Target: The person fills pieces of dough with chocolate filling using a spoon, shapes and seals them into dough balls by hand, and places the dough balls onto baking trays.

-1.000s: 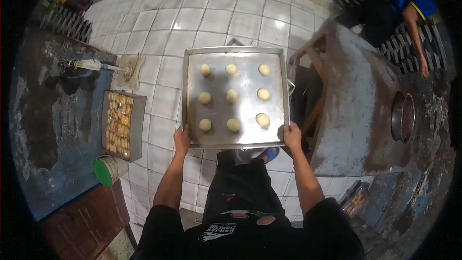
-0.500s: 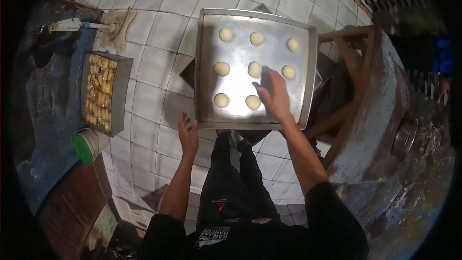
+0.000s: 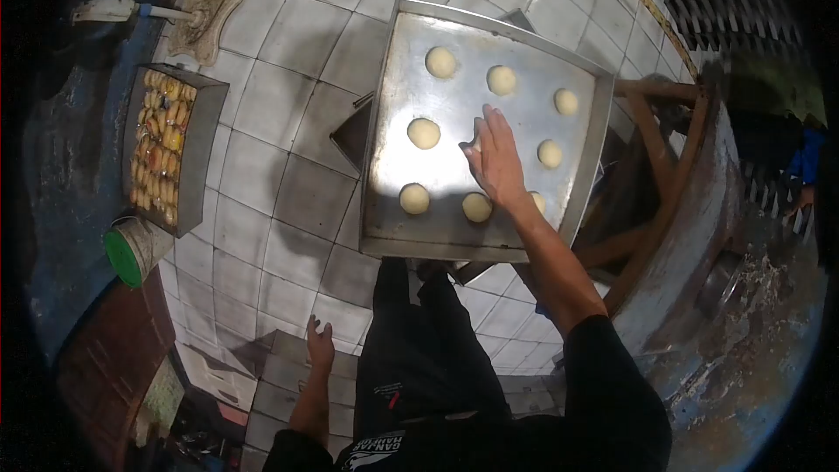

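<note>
A square metal baking tray (image 3: 523, 114) holds several pale round dough balls (image 3: 424, 133) set in rows. My right hand (image 3: 500, 164) lies over the middle of the tray with its fingers stretched out. The centre ball's place is hidden beneath this hand, so I cannot tell whether the palm touches it. Another ball (image 3: 537, 203) is partly covered by my right wrist. Below and left of the tray, my left hand (image 3: 321, 343) hangs above the floor, fingers apart, holding nothing.
A metal box (image 3: 203, 149) filled with rows of small yellow-brown pieces stands at the left, beside a bucket with a green lid (image 3: 122, 258). Behind them lies a flat board with a handled tool (image 3: 197, 22). A wooden frame (image 3: 673, 157) stands right of the tray.
My left hand has dropped away from the tray's near-left corner. My right hand has flattened out over the tray's middle. The view has shifted, so the tray appears turned.
</note>
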